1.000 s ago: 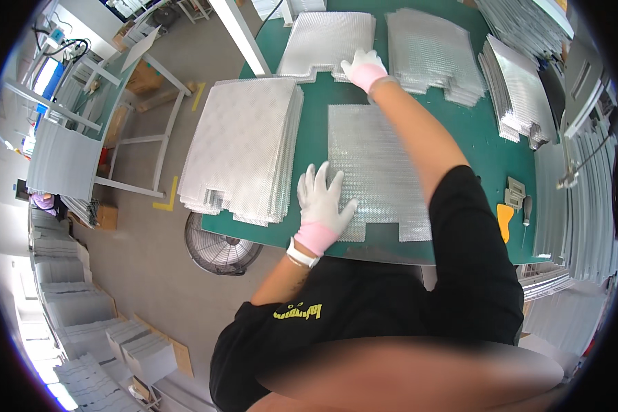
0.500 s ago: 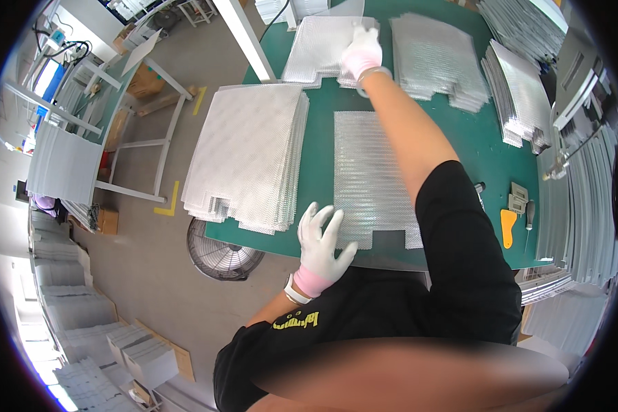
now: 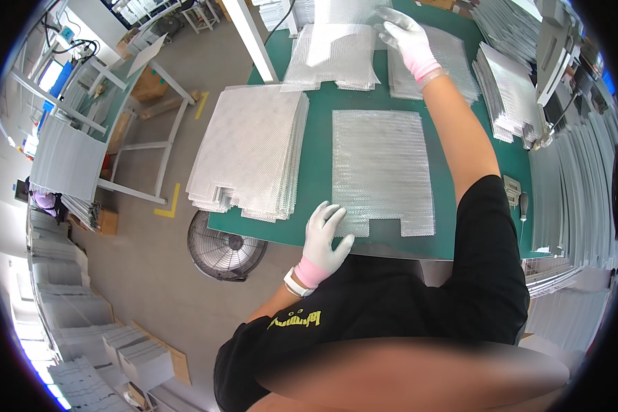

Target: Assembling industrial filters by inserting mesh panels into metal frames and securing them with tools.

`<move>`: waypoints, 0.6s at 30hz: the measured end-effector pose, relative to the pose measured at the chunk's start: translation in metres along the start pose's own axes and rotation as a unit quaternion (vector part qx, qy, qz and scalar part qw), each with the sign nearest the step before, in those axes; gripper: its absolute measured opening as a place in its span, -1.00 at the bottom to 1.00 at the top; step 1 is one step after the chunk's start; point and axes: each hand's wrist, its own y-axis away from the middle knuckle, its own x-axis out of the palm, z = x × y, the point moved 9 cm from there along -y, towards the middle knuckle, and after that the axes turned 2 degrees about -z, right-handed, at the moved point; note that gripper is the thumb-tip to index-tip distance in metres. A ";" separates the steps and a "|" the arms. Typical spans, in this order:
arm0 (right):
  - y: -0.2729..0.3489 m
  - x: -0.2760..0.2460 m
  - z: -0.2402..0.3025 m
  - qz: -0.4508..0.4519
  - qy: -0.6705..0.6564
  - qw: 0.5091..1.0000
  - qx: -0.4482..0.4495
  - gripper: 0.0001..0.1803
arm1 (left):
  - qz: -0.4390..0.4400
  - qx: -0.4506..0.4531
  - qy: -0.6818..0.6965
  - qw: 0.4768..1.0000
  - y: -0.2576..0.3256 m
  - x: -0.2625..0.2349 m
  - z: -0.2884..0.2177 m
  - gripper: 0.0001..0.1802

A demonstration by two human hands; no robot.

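A single clear, ribbed plastic sheet, notched along its near edge, lies flat on the green table in front of me. My left hand, in a white glove with a pink cuff, is open beside its near-left corner, fingers apart. At the back, my gloved right hand pinches the right edge of another translucent sheet, raised over the back stack of clear sheets. A second clear stack lies beneath my right hand and wrist.
A tall stack of white textured sheets stands at the table's left. More sheets are piled at the right, near a screwdriver and a small beige tool. A floor fan stands below the table's left edge; a white post rises behind.
My right hand has moved up and right from the back stack, lifting a translucent sheet. My left hand stays nearly in place. The front sheet is now uncovered by my arm.
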 end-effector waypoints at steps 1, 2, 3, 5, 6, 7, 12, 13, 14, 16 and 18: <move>0.010 -0.005 0.008 -0.004 -0.050 0.999 -0.016 -0.52 | 0.004 0.009 0.015 1.000 -0.002 0.001 -0.003 -0.40; 0.024 -0.006 0.015 -0.004 -0.101 0.994 -0.030 -0.55 | 0.003 0.007 0.013 1.000 -0.003 0.000 -0.002 -0.40; 0.039 -0.011 0.025 -0.001 -0.104 0.994 -0.044 -0.54 | 0.000 0.015 0.024 1.000 -0.004 -0.001 -0.003 -0.41; 0.074 -0.028 0.047 -0.018 -0.085 0.995 -0.056 -0.54 | -0.008 0.024 0.039 0.999 -0.005 -0.006 -0.005 -0.45; 0.094 -0.038 0.054 -0.034 -0.065 0.995 -0.067 -0.53 | -0.008 0.023 0.038 0.999 -0.005 -0.009 -0.003 -0.45; 0.117 -0.048 0.059 -0.036 -0.084 0.992 -0.083 -0.53 | -0.001 -0.022 0.126 0.992 -0.004 -0.009 0.008 -0.46; 0.257 -0.065 0.065 -0.054 -0.168 0.984 0.013 -0.56 | -0.044 -0.131 0.622 0.771 -0.021 -0.005 0.033 -0.10; 0.288 -0.070 0.060 -0.056 -0.120 0.990 0.048 -0.58 | -0.045 -0.144 0.641 0.752 -0.028 -0.007 0.028 0.02; 0.317 -0.074 0.053 -0.056 -0.077 0.992 0.085 -0.59 | -0.042 -0.146 0.641 0.752 -0.027 -0.014 0.025 0.02; 0.369 -0.072 0.046 -0.068 0.086 0.982 0.156 -0.62 | -0.032 -0.160 0.564 0.809 -0.021 -0.026 0.019 -0.10; 0.401 -0.059 0.053 -0.046 0.189 0.973 0.122 -0.63 | -0.053 -0.233 0.336 0.911 -0.007 -0.026 0.009 -0.09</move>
